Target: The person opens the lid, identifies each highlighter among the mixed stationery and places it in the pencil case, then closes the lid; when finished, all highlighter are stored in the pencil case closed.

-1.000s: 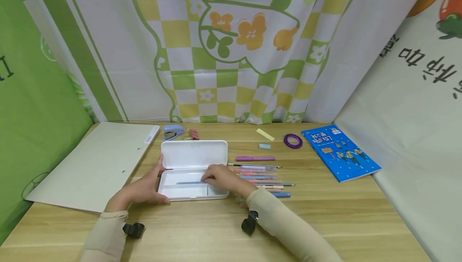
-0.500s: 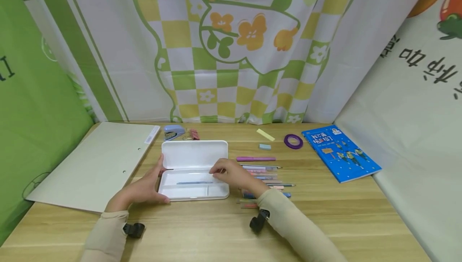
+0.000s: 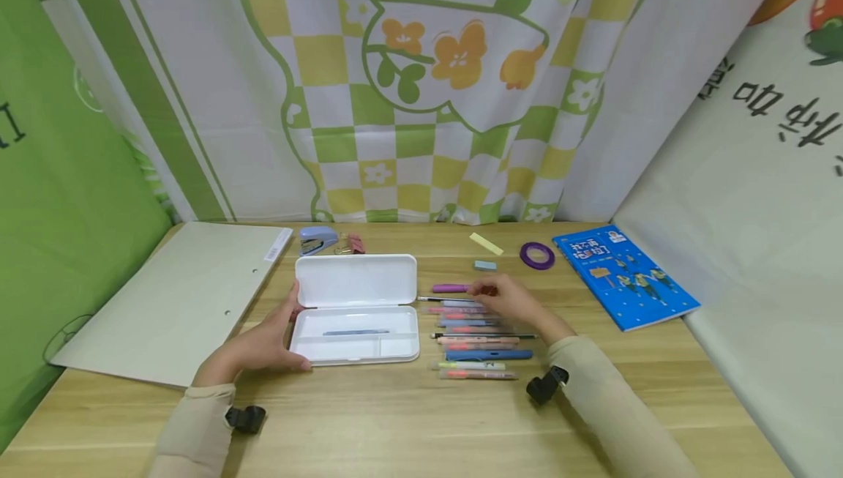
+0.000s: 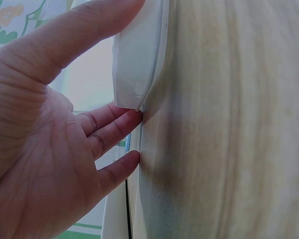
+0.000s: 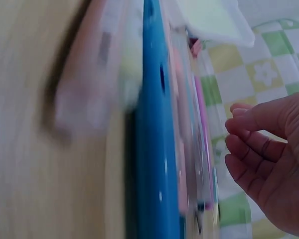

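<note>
On the table (image 3: 369, 434), the left hand (image 3: 266, 342) grips the left end of a white pencil case (image 3: 356, 282); the right hand (image 3: 508, 301), loosely bent and seemingly holding nothing, is by a purple pen (image 3: 450, 288).

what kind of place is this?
Likely a study or craft desk with printed cloth hung behind it: the wooden tabletop bears a row of pens, an open white pencil case and a blue book.
</note>
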Tool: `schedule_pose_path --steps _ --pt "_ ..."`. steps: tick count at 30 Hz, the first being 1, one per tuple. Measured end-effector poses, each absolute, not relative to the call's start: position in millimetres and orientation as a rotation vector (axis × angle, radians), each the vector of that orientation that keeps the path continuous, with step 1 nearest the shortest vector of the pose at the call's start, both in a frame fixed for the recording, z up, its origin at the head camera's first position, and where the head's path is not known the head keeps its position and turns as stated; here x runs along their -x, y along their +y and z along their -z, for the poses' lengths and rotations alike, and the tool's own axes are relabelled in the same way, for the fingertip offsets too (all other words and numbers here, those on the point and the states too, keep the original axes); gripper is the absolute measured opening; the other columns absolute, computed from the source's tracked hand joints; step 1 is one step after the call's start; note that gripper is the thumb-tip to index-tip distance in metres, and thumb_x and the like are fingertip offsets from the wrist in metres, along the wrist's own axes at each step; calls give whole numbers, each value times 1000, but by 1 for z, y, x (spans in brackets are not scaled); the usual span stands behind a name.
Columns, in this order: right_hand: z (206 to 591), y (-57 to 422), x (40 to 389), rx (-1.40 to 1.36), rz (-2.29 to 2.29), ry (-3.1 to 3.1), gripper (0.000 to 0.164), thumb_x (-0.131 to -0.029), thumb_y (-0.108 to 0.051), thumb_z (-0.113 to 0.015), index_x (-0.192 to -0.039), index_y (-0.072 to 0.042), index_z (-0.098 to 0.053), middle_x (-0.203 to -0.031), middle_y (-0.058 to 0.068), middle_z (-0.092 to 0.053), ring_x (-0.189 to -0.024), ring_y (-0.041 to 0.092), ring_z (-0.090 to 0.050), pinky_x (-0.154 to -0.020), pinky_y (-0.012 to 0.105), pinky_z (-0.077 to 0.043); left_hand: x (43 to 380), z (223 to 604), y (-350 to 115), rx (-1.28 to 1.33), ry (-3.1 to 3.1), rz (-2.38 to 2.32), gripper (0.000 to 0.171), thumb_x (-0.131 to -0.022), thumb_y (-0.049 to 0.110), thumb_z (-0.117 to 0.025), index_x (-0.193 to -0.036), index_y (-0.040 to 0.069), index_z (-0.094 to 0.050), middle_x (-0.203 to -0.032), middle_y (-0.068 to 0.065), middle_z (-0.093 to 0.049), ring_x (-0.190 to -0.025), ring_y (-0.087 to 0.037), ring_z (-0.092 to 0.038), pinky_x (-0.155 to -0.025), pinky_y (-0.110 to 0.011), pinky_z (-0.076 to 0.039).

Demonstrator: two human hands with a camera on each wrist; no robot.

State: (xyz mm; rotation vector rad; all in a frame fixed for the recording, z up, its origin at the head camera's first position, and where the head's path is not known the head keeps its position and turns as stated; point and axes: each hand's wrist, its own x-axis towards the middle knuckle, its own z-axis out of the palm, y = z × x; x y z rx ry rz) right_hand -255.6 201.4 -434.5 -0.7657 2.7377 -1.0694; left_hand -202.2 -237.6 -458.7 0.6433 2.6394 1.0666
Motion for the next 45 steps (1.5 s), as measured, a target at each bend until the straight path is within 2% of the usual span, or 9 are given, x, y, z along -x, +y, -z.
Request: schedule_pose_path --steps 6,16,25,39,45 --pt "433 221 256 717 995 2713 13 -89 -2 -59 -97 -3 -70 -89 4 -63 -78 14 -56 -67 28 -49 203 456 -235 -650 2630 -1078 139 -64 34 -87 -145 -4 20 -134 -29 -37 -127 -44 -32 -107 -58 -20" --pt "445 223 260 829 869 2785 14 -86 3 -61 -94 -3 -71 -92 5 -64 -85 18 -57 -74 33 -50 204 459 -235 -643 2618 -1072 139 -65 35 -86 -145 -1 22 -135 -30 -36 -128 -44 -31 -107 -59 -19" --pt "450 223 261 846 768 2811 14 -85 2 -61 -94 -5 -70 -91 4 -64 -84 17 -58 -74 32 -50 204 462 -236 -646 2617 -1079 140 -64 37 -86 -145 -1 21 -134 -29 -37 -127 -43 -32 -107 -58 -20" --pt "443 222 260 732 932 2703 16 -92 -3 -57 -102 -7 -69 -91 2 -62 -80 14 -56 -71 31 -50 203 460 -238 -656 2630 -1067 140 -64 39 -86 -145 -2 20 -135 -27 -37 -127 -42 -33 -107 -57 -21" --pt "430 209 258 852 1050 2668 17 -92 -6 -58 -106 -7 -68 -97 3 -64 -90 17 -58 -80 35 -50 203 461 -240 -635 2634 -1055 140 -64 39 -86 -146 1 22 -136 -28 -36 -129 -43 -31 -107 -58 -20"
